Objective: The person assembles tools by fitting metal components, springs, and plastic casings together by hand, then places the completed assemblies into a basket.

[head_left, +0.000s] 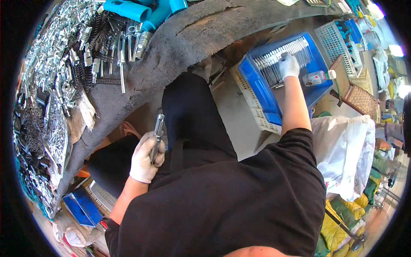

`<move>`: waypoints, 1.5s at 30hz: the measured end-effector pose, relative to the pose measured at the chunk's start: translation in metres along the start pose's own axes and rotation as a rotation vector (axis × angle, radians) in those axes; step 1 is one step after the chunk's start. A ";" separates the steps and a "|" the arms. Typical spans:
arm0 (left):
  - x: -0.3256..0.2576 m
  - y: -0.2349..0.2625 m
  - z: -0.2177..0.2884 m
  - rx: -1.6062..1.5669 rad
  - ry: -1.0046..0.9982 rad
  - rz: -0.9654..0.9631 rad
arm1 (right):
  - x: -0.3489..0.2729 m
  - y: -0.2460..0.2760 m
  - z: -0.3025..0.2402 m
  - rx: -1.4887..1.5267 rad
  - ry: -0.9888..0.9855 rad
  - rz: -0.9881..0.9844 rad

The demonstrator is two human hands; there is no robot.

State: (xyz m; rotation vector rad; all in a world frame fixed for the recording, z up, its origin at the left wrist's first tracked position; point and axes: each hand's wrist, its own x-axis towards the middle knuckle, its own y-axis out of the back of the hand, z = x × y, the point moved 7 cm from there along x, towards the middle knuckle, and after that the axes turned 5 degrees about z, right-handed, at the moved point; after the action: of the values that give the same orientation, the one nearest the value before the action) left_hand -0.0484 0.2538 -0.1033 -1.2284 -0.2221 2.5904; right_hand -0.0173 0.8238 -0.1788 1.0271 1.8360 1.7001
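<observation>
In front of my lap, my left hand [147, 157], in a white glove, is closed around a slim metal tube [159, 125] with a slot in its upper end. The tube stands nearly upright out of my fist. At the far right my gloved right hand [289, 66] reaches into a blue bin [269, 102]. Its fingers are bent together over a row of thin metal rods [269, 70] laid side by side there. What those fingers grip, if anything, is too small to make out. A clear bottle [314, 79] with a white cap lies in the bin beside that hand.
Grey matting [188, 43] edges the bench on the left, which carries a heap of metal parts [55, 64], black springs [100, 30] and teal tubes [128, 9]. A cream crate [248, 99] sits under the bin. Right of my arm stands a white sack [342, 150].
</observation>
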 end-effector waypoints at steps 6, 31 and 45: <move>0.006 0.000 -0.003 -0.021 0.017 -0.023 | 0.008 0.004 -0.009 -0.198 -0.014 -0.056; -0.003 0.002 -0.008 -0.108 0.014 -0.107 | -0.021 0.066 -0.034 1.172 -0.239 -0.155; -0.062 0.010 0.011 -0.129 -0.202 -0.290 | -0.268 0.148 -0.313 2.047 0.108 -1.175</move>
State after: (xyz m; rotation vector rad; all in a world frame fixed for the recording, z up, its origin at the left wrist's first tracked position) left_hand -0.0211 0.2249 -0.0534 -0.8936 -0.5712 2.4712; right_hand -0.0467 0.4126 -0.0320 -0.0502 2.8296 -1.1707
